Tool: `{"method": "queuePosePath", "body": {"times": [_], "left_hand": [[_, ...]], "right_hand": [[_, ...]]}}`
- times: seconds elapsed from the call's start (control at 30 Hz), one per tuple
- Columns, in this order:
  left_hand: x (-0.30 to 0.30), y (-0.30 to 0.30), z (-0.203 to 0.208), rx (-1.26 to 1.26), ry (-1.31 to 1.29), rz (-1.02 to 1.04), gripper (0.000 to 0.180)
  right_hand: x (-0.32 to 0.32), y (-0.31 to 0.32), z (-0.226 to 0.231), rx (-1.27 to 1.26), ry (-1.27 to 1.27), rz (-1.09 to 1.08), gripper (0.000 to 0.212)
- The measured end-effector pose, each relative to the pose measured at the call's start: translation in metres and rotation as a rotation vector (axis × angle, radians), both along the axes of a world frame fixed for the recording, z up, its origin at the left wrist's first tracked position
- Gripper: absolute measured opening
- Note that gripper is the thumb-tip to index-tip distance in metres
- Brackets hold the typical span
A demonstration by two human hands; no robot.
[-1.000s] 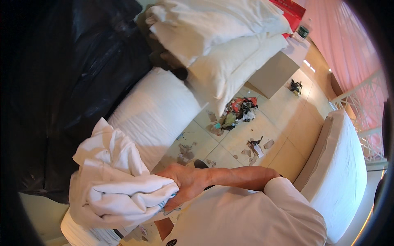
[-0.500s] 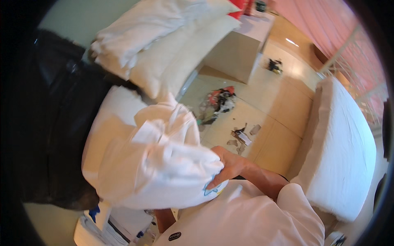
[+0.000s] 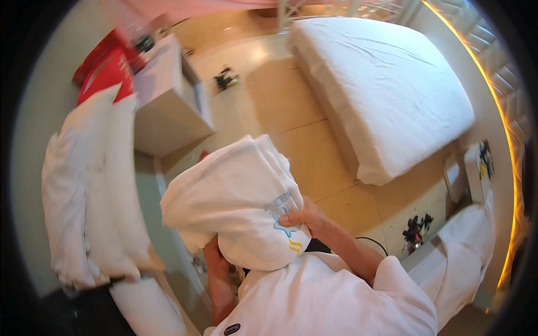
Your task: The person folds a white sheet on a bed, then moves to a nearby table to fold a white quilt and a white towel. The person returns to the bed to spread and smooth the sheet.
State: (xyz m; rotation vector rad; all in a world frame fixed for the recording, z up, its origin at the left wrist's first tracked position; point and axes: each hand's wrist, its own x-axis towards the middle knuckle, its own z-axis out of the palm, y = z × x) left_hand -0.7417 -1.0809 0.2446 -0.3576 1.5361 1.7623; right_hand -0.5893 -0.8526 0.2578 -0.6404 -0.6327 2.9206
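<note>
A thick bundle of folded white cloth, with a blue and yellow print near its right end, is held up in front of my chest. My right hand grips that end, its thumb lying over the print. Beneath the bundle's near left side, my left hand supports it; the cloth hides most of its fingers. The exact kind of cloth I cannot make out.
At left lie several white pillows, with a red bag behind them. A white cabinet stands beyond. The white-covered bed is at far right. Dark litter lies on the tiled floor, and white cloth drapes at lower right.
My view has turned right, bringing the bed nearer the middle and the pillows to the far left. The bundle has swung away from the black bag and looks more upright, still in both hands.
</note>
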Motion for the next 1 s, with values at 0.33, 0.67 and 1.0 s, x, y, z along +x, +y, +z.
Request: {"method": "queuePosePath", "body": {"times": [0.33,0.67,1.0], "left_hand": [[-0.087,-0.016,-0.057,-0.133,-0.307,-0.185,0.043],[-0.101,0.076,-0.125,-0.055,-0.131,-0.348,0.050],[-0.096,0.242,-0.117,0.424,0.036,-0.654,0.052]], "right_hand": [[0.028,-0.090,-0.048,-0.437,-0.270,-0.609,0.040],[0.033,-0.062,-0.129,-0.332,-0.316,-0.756,0.044],[0.070,0.011,-0.095,0.327,-0.259,-1.084,0.038]]}}
